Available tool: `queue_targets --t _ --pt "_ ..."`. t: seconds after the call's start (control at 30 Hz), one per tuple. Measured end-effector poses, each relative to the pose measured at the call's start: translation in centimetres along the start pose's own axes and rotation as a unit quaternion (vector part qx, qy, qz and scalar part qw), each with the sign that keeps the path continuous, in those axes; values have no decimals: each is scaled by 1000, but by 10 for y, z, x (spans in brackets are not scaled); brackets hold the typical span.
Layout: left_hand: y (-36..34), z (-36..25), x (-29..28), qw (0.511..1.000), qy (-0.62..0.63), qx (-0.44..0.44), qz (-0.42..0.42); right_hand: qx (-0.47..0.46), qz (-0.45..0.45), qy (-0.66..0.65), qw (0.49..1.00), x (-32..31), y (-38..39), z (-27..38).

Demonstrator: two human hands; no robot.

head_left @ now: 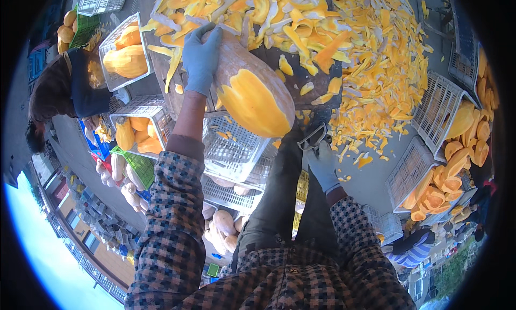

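My left hand (pixel 201 57), in a grey-blue glove, grips one end of a large oblong pumpkin (pixel 252 100). Its pale tan skin is off over a broad patch, showing bright orange flesh. The pumpkin lies tilted on a dark wooden surface (pixel 174 100) strewn with orange peel strips (pixel 252 9). My right hand (pixel 322 165), also gloved, is closed on a metal peeler (pixel 313 138) beside my leg, below and right of the pumpkin and apart from it. Under the wooden surface sit white plastic crates (pixel 231 159).
Crates of pumpkins (pixel 137 111) stand at left, near a bent-over co-worker (pixel 54 89). A large heap of peels (pixel 379 68) covers the ground at upper right. Orange pumpkins (pixel 457 165) and crates (pixel 408 173) line the right, with a person in stripes (pixel 414 251) farther off.
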State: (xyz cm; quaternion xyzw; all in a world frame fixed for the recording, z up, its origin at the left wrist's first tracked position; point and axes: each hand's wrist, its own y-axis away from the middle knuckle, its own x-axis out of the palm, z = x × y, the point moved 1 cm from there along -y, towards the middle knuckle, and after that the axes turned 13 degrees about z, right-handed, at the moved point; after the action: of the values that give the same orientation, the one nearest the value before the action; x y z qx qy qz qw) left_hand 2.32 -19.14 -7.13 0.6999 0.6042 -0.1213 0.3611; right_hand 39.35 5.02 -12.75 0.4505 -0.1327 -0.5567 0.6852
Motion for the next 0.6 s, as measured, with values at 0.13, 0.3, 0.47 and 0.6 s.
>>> queue_targets --t 0.13,0.3,0.47,0.6 --pt "13 3 -17 989 110 -86 41 -139 10 -46 989 -33 1 85" --pt "20 -12 -14 990 -127 -56 15 -127 74 116 982 -92 -6 191" --pt "19 -21 -10 986 -135 -100 10 -200 88 285 933 -82 -45 231" --pt "21 -21 -11 987 -123 -102 12 -174 60 238 954 -71 1 168"
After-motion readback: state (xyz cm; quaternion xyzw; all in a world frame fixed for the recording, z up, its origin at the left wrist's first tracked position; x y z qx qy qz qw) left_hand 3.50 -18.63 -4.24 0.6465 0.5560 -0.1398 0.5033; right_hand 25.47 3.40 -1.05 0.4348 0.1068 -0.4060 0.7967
